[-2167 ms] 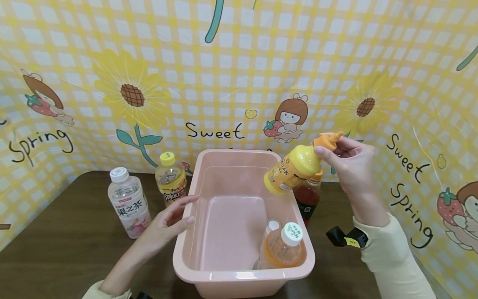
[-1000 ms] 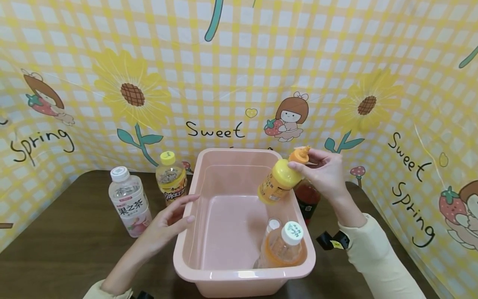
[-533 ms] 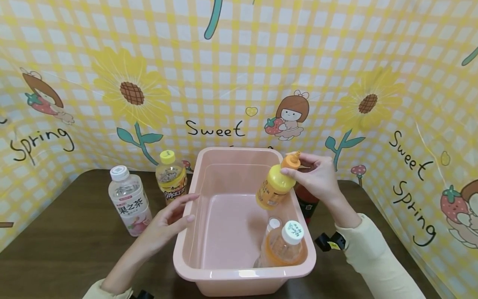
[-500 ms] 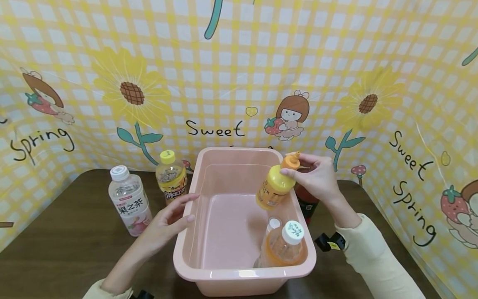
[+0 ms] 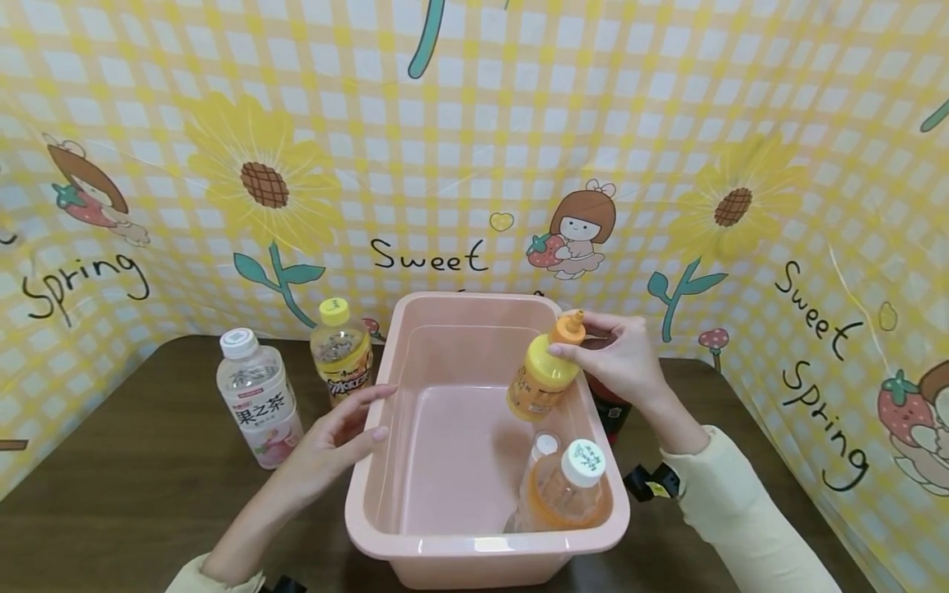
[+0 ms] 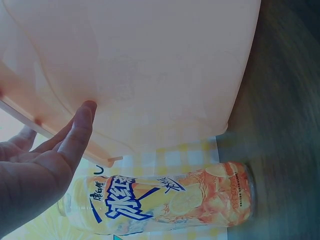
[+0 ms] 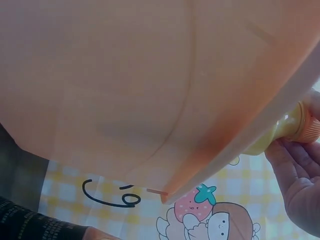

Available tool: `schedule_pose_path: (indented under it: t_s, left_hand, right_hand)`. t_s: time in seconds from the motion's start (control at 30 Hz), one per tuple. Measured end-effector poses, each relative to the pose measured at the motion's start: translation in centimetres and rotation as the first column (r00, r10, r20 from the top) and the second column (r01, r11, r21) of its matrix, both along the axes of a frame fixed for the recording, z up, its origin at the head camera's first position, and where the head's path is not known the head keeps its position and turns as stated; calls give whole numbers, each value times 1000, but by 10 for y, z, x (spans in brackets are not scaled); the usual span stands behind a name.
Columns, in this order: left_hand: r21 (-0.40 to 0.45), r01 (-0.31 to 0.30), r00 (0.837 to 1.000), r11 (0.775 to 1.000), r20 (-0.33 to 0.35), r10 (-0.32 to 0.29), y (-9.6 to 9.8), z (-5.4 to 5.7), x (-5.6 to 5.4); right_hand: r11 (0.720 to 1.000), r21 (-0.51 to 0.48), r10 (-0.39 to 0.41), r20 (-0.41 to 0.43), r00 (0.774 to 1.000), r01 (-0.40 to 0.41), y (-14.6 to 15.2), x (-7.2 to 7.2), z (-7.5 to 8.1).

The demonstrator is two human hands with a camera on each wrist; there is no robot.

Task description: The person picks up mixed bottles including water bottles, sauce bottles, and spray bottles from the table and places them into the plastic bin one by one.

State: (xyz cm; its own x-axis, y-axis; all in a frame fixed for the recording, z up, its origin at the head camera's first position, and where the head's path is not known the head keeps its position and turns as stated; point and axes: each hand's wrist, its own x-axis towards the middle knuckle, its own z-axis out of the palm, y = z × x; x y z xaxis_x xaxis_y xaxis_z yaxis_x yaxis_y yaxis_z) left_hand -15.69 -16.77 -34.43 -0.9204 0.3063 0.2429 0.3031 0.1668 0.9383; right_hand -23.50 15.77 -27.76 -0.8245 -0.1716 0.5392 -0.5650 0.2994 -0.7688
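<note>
My right hand (image 5: 621, 361) pinches a yellow squeeze bottle (image 5: 539, 383) at its neck, under the pointed orange cap. The bottle tilts, its base inside the pink plastic tub (image 5: 485, 545) near the right wall. In the right wrist view, the tub's wall hides most of this squeeze bottle (image 7: 267, 141). My left hand (image 5: 334, 445) grips the tub's left rim; the left wrist view shows fingers (image 6: 80, 130) against the outer wall below it. A white-capped bottle with an orange band (image 5: 567, 494) stands in the tub's near right corner, partly covering another white-capped clear bottle (image 5: 544, 447).
On the brown table (image 5: 111, 478), left of the tub, stand a pink-labelled drink bottle (image 5: 261, 408) and a yellow-capped iced tea bottle (image 5: 341, 354). A dark-labelled bottle (image 5: 610, 408) stands beyond the tub's right wall, partly hidden by my right hand. A checked cloth (image 5: 474, 148) hangs behind.
My right hand has carried the squeeze bottle left and down, from above the right rim to inside the tub, and it leans less. My left hand has stayed on the rim.
</note>
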Motion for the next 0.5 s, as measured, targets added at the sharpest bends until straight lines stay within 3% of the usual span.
schedule_pose_path:
  t_s: [0.5]
  left_hand:
    - [1, -1, 1000, 1000, -1, 1, 0, 1, 0]
  right_hand:
    - [997, 77, 3, 41, 999, -6, -2, -4, -8]
